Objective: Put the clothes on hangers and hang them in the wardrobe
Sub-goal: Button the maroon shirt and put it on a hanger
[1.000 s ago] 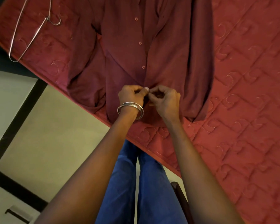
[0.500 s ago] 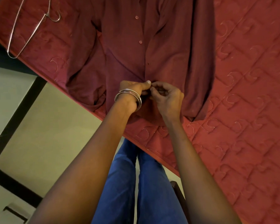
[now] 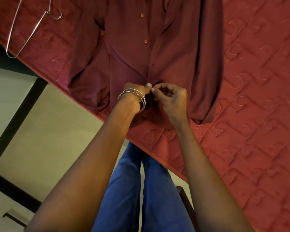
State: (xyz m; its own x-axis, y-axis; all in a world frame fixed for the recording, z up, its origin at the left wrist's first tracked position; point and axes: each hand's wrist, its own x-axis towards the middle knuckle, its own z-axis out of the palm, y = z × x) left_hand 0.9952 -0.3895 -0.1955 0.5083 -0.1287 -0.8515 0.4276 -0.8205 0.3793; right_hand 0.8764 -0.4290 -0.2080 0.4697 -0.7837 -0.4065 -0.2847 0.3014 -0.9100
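Both hands edged up the shirt [image 3: 131,52], left hand [image 3: 135,94] and right hand [image 3: 172,99] pinching its placket.

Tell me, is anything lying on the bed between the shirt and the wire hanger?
Nothing visible does. The wire hanger lies apart from the shirt, with only bare mattress between them.

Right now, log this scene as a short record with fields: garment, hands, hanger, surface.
garment: maroon shirt lying flat, front up, on the mattress
left hand: left hand pinches the shirt's front opening near the hem
right hand: right hand pinches the same spot, fingertips meeting the left thumb
hanger: wire hanger lies unused at the mattress corner, apart from the shirt
surface: red quilted mattress
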